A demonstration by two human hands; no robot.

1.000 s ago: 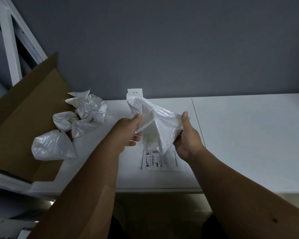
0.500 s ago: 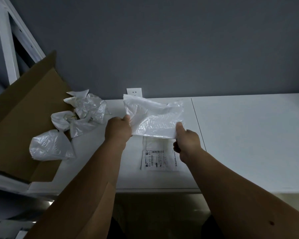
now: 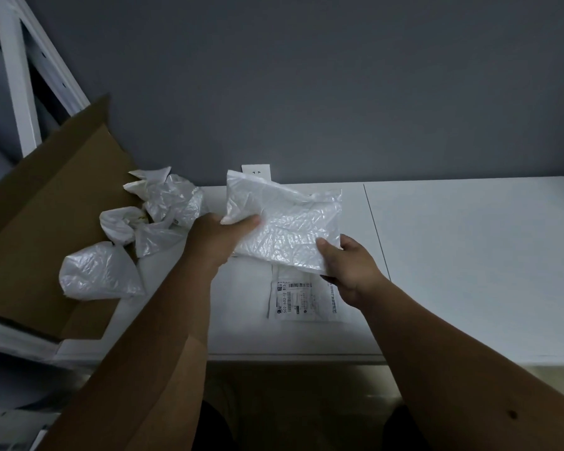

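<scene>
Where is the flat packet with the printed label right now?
In the head view the labelled packet lies flat on the white table, centre frame, just below the plastic bag held by the left hand and right hand.

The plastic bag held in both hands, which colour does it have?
The plastic bag is translucent white and crinkled; the head view shows it best.

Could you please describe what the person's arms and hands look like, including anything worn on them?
The left hand and the right hand are bare: no gloves, rings or watch show. Both forearms are bare as well, with no sleeve in view as far as the frame reaches. The right forearm bears one small round spot.
</scene>
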